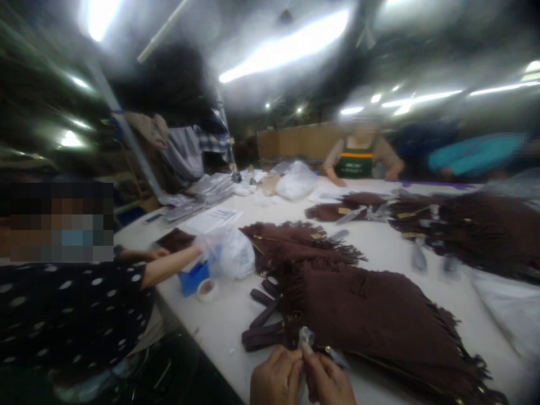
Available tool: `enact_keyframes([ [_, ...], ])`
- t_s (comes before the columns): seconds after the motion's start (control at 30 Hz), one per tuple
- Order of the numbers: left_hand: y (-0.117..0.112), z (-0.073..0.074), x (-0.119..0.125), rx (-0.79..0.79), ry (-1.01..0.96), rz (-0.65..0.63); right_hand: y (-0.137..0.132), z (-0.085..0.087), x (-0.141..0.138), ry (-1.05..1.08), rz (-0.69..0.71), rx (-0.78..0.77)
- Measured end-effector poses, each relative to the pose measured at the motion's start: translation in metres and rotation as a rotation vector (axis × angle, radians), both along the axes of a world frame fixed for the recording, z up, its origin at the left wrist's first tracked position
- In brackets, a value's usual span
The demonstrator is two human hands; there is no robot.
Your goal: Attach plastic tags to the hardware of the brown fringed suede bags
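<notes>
At the bottom centre, my left hand and my right hand come together, fingers pinched on a small piece of crumpled clear plastic. Whatever the plastic may wrap is too blurred to make out. Just beyond my fingers lies a brown fringed bag, flat on the table, with dark straps looping out to its left. Its edge shows gold-coloured metal bits and a zip line. A second brown fringed bag lies behind it.
A white table carries more brown fringed bags at right. Tape roll, blue box and white plastic bag stand left. A co-worker in a dotted top reaches in from the left; another in a green apron stands across.
</notes>
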State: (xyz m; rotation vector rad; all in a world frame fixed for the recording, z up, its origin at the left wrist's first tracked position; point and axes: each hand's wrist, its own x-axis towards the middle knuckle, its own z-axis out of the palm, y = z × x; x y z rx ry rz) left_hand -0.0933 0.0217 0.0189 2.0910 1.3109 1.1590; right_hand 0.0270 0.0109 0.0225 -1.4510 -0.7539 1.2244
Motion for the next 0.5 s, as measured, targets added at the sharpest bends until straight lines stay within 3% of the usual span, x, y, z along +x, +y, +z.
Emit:
enact_keyframes([
  [0.1,0.000,-0.005,-0.002,0.028,0.124,-0.017,0.001,-0.001,-0.002,-0.117,-0.031,0.035],
  [0.3,0.000,0.016,0.003,-0.078,0.231,0.063,0.000,-0.002,-0.002,-0.208,-0.038,0.077],
  [0.5,0.000,0.038,0.009,-0.365,0.094,0.123,0.000,-0.004,0.000,-0.211,-0.021,0.057],
])
